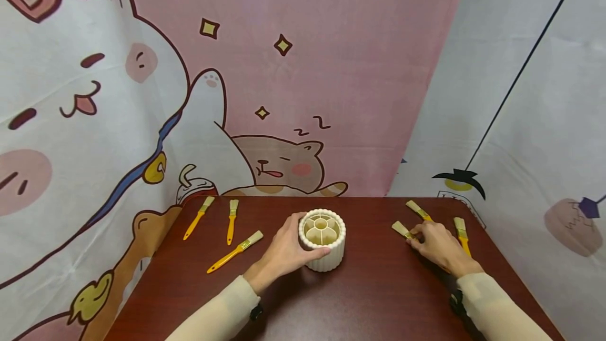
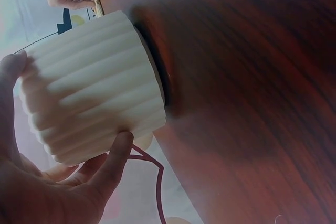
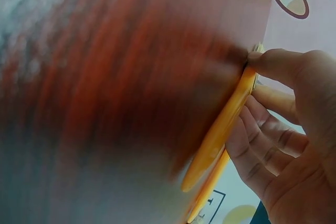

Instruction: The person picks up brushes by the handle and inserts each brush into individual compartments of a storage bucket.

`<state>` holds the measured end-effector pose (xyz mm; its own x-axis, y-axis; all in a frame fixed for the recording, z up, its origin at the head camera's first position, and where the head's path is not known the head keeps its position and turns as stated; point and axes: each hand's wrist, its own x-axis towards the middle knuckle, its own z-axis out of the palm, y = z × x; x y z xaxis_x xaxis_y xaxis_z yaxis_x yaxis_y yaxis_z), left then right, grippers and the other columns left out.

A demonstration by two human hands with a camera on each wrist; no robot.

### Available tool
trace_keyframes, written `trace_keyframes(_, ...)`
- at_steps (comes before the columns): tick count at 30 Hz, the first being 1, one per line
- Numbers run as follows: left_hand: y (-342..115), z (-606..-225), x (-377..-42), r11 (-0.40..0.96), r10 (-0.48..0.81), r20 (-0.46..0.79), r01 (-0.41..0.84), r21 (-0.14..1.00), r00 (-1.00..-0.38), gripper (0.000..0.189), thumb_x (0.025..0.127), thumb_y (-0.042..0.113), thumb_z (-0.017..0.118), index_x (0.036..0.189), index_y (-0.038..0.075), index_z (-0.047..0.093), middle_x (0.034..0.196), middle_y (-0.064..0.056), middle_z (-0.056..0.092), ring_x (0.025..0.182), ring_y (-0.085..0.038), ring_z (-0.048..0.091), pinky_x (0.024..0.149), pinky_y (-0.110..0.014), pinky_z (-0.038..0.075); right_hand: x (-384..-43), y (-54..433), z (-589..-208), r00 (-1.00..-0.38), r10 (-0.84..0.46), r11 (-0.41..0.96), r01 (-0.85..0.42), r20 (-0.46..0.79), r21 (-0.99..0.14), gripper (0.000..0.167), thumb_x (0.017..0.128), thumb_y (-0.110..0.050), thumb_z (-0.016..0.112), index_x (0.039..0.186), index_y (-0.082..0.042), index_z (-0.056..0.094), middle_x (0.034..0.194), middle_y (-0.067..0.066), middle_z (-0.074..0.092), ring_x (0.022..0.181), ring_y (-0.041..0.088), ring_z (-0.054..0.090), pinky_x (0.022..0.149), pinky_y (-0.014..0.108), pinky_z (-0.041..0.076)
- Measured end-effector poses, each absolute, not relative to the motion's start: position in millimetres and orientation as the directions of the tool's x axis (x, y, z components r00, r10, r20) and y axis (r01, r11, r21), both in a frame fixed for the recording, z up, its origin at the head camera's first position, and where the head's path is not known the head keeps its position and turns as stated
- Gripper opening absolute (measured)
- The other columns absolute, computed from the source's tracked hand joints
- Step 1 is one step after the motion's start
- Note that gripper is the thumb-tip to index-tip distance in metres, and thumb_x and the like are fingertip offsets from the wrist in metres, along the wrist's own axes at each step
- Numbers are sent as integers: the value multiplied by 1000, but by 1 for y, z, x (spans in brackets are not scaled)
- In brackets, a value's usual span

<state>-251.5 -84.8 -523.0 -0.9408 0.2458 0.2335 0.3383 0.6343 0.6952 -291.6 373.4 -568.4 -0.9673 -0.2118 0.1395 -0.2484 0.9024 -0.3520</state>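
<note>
A cream, ribbed round holder (image 1: 333, 254) with petal-shaped compartments stands on the table, its top facing up. My left hand (image 1: 286, 249) grips its side, with the thumb across the front. In the left wrist view the fingers (image 2: 123, 142) press on the ribbed wall (image 2: 94, 87). Over on the right, my right hand (image 1: 437, 246) pinches a flat paintbrush (image 1: 401, 229) near its metal band, between thumb and fingers. The yellow handle (image 3: 220, 129) of that brush runs close along the tabletop in the right wrist view. A second paintbrush (image 1: 417, 210) lies just beyond the right hand.
Another yellow-handled paintbrush (image 1: 462, 236) lies near the right table edge. Three more paintbrushes lie on the left: one far left (image 1: 196, 220), one upright in view (image 1: 231, 222) and one slanted (image 1: 232, 254). A printed cloth (image 1: 360, 93) hangs behind the dark red table (image 1: 369, 299).
</note>
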Motion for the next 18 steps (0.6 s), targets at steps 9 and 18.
trace_keyframes(9,-85,-523,-252,630,243,238,339,698,-940,116,79,75,99,165,15,52,151,-10,68,137,-33,72,115,-55,63,-292,374,-568,-966,-213,900,-252,146,-355,23,101,-22,92,117,-7,87,109,9,87,93,25,80,80,54,69)
trace_keyframes(18,-85,-526,-252,634,244,240,341,694,-940,115,79,75,100,165,15,52,152,-10,68,138,-33,72,115,-55,62,-290,373,-564,-975,-183,904,-217,125,-367,26,102,-23,91,120,-5,84,106,10,86,86,20,76,74,46,66)
